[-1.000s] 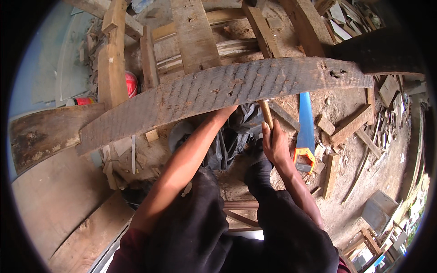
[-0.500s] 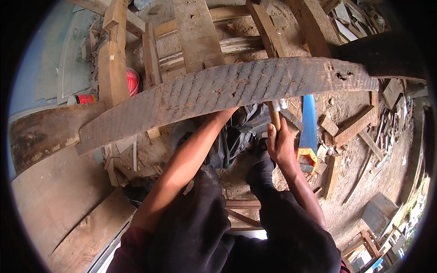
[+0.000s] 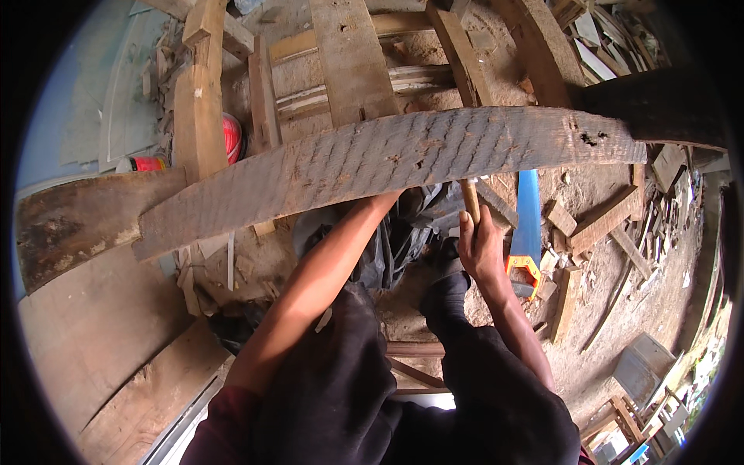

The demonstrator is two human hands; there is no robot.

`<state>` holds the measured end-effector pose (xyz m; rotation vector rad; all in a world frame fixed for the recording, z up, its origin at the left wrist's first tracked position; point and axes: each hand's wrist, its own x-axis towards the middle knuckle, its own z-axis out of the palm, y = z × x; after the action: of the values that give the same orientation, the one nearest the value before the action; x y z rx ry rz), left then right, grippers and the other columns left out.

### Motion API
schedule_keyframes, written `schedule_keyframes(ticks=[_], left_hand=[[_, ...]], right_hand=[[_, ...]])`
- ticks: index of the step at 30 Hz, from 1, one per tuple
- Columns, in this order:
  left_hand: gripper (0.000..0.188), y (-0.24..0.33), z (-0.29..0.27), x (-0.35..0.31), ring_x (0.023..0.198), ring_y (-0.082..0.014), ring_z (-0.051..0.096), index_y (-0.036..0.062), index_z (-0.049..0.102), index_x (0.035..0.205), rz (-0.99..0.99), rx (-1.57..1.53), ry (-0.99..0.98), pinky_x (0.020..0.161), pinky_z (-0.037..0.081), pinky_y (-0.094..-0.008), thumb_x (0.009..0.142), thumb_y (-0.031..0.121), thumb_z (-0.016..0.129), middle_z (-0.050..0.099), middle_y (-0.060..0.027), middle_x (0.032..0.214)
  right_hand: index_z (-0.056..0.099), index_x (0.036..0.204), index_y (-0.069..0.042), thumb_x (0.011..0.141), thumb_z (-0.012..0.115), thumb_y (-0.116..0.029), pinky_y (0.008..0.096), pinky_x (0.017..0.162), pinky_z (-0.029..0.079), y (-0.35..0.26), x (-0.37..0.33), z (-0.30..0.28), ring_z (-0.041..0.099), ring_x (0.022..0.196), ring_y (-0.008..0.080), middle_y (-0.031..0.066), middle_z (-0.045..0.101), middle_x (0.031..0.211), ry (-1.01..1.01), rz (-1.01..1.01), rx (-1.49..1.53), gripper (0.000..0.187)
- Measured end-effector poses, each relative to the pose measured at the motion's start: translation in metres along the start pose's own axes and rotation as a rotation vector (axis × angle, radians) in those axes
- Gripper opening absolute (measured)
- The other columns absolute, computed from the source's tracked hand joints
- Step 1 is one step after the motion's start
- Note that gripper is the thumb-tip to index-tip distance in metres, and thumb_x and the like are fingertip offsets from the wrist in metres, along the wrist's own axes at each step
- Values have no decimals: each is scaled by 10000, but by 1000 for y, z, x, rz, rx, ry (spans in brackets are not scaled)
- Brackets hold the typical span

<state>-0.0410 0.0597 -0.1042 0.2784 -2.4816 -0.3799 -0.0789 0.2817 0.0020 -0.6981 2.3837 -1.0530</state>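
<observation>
A long, rough-sawn wooden plank (image 3: 403, 151) crosses in front of me, grey-brown with dark saw marks and small holes at its right end. My left forearm (image 3: 325, 267) reaches up to the plank's lower edge, and the hand is hidden behind it. My right hand (image 3: 482, 244) is closed round the wooden handle of a hammer (image 3: 471, 200), just below the plank. The hammer's head is mostly hidden by the plank. Crumpled black plastic (image 3: 395, 236) lies beneath, between my arms.
A handsaw (image 3: 528, 221) with a blue blade and orange handle lies right of my right hand. Wood offcuts (image 3: 604, 219) are scattered over the dirt floor at right. Timber frames (image 3: 349, 66) stand beyond the plank. A red can (image 3: 232, 138) sits at far left.
The hammer's pale metal end, visible under the plank before, is now mostly behind it. The plank and the surroundings have shifted slightly down and right in view.
</observation>
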Motion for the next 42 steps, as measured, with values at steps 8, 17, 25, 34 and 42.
schedule_keyframes(ticks=[8, 17, 25, 34, 42], left_hand=[[567, 23, -27, 28, 1177, -345, 570, 66, 594, 1301, 27, -52, 21, 1027, 437, -417, 832, 346, 746, 593, -173, 1296], [565, -4, 1, 7, 1140, -368, 577, 90, 605, 1288, 59, 99, -107, 1006, 444, -421, 837, 410, 723, 612, -177, 1251], [486, -13, -2, 3, 1183, -360, 543, 120, 624, 1266, -85, -203, 76, 1028, 420, -453, 867, 392, 684, 588, -145, 1283], [455, -16, -12, -10, 1151, -353, 556, 115, 632, 1242, -89, -13, 44, 1006, 430, -452, 867, 369, 677, 599, -140, 1251], [428, -14, -17, -17, 1122, -346, 568, 111, 639, 1221, -98, 28, 24, 987, 439, -452, 867, 349, 672, 608, -135, 1224]], right_hand=[[461, 899, 4, 1005, 545, -251, 529, 490, 414, 22, 2, 2, 591, 620, 511, 293, 552, 609, 30, 10, -61, 289], [458, 878, 8, 1014, 532, -259, 496, 475, 408, 21, 2, 3, 588, 592, 495, 282, 545, 595, 41, -5, -30, 309], [461, 915, 11, 1016, 523, -271, 490, 490, 420, 19, 1, 12, 597, 592, 489, 272, 560, 607, -29, -14, -39, 306], [530, 1059, 32, 928, 559, -185, 453, 551, 499, 29, 2, 14, 640, 624, 436, 218, 592, 658, 179, -580, 50, 255], [507, 1034, 3, 994, 526, -241, 472, 543, 482, 24, -6, 17, 629, 643, 482, 261, 592, 653, 64, -196, 104, 248]])
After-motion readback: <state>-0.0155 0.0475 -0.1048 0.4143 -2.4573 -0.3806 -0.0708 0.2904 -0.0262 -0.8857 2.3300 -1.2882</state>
